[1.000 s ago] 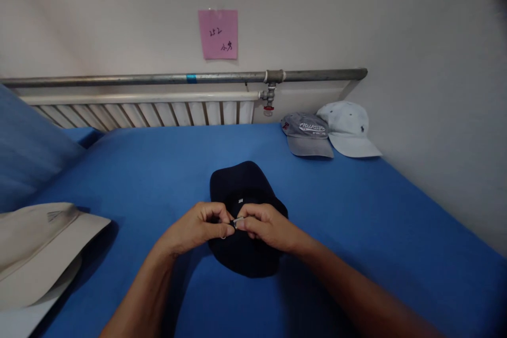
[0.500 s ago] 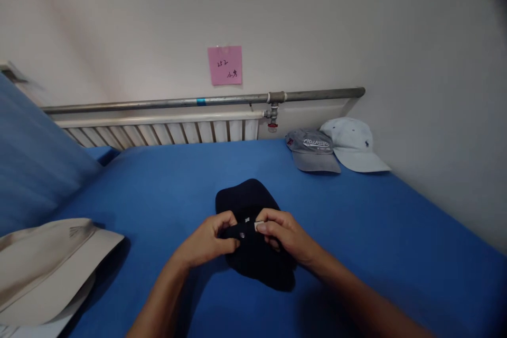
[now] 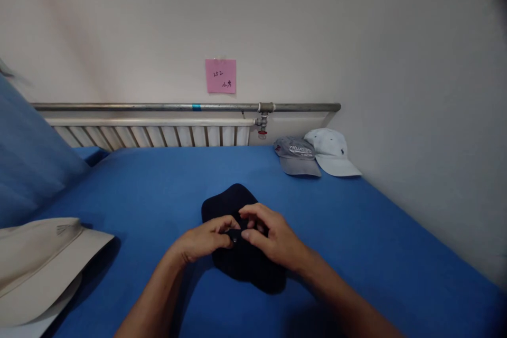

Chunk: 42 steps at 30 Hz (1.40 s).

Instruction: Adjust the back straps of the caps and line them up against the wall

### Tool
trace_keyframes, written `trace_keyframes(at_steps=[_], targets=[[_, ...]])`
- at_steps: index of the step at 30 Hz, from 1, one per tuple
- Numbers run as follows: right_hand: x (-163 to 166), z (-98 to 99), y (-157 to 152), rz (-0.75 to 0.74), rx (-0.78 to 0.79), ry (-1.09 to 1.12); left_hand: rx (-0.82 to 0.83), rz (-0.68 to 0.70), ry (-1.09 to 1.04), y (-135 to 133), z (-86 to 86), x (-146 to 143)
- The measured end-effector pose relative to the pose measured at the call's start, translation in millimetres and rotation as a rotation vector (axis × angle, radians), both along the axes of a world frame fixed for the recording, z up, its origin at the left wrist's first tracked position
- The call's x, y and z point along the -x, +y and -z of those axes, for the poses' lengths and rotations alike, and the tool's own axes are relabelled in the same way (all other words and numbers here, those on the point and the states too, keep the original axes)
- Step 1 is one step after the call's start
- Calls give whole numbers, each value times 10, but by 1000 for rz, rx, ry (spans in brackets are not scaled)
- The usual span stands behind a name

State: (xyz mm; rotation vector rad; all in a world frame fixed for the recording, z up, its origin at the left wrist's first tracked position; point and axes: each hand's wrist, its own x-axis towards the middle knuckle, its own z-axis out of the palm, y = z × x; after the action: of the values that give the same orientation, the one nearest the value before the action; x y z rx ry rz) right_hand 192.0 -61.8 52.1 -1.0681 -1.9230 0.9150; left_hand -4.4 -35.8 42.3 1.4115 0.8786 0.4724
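Cap of dark navy rounded cloth [image 3: 249,264] looks light, pliable, best held by the edge [image 3: 236,235] left fingers [image 3: 222,223] pinch beside right fingers [image 3: 259,212], slightly parted, hold unclear.

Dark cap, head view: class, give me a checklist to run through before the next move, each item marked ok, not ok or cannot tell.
1. Left hand pinching the dark cap: ok.
2. Right hand at the dark cap: ok; firmness of its hold: cannot tell.
3. Small shiny part fastened: cannot tell, too small.
4. Dark cap fully visible: not ok, both hands cover part.
5. Grey cap and white cap apart from the dark cap: ok.
6. Beige cap apart too: ok.
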Motion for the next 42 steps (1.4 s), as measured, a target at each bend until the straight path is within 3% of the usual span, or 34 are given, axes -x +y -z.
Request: trace_keyframes(at_steps=[3, 8, 12, 16, 24, 31, 36, 42], targets=[[75, -71, -97, -35, -189, -295, -29, 9, 84, -8, 22, -7], [101, 4, -125, -18, -207, -439, -44, 89, 93, -25, 72, 31], [97, 82, -81, -78, -215, -363, -38, 67, 86, -43, 48, 56], [101, 189, -41, -47, -194, -162, 13, 42, 47, -37, 19, 49], [9, 235, -6, -110, 92, 258, 161, -79, -224, 32, 100, 149], [-8, 150, -55, -127, -32, 214, 248, -203, -400, 4, 30, 119], [-5, 167, -86, -127, -107, 160, 215, -233, -358, -29, 44, 66], [1, 168, -131, -21, -203, 41, 124, -292, -273, -70, 73, -22]])
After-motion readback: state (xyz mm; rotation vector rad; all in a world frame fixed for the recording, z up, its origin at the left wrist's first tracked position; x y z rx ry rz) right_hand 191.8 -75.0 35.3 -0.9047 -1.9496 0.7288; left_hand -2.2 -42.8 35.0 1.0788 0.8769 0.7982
